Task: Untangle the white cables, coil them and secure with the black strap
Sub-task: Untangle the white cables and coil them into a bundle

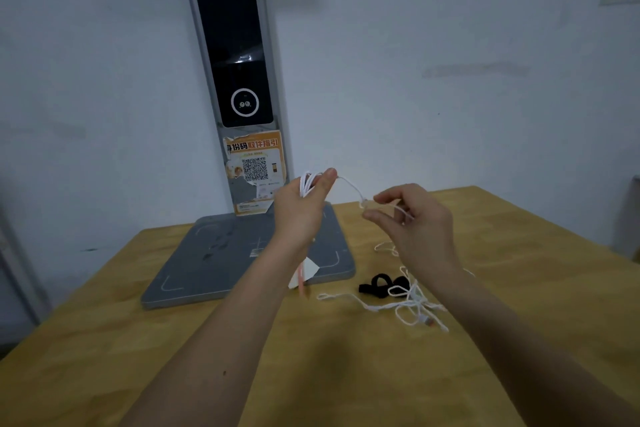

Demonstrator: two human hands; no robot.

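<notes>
Holding several loops of white cable [306, 184] in the left hand [303, 208], raised above the gray scanner base [221, 263], fingers [327, 177] and thumb curled around the bundle. Running from this bundle to the right hand [415, 218], one strand of the same cable, with a small knot or connector close to the right fingertips. Pinching that strand between thumb and index finger [384, 198], right hand also lifted over the wooden surface [242, 357]. Hanging below the left wrist, a pinkish cable end with a white tag [306, 276]. Lying on the surface under the right forearm, the rest of the white cables [408, 302], tangled and loose. Resting just beside this tangle, touching it, the black strap [375, 284], not wrapped around anything. Standing behind against the wall, the scanner column [235, 55] with a QR sticker [256, 168].
</notes>
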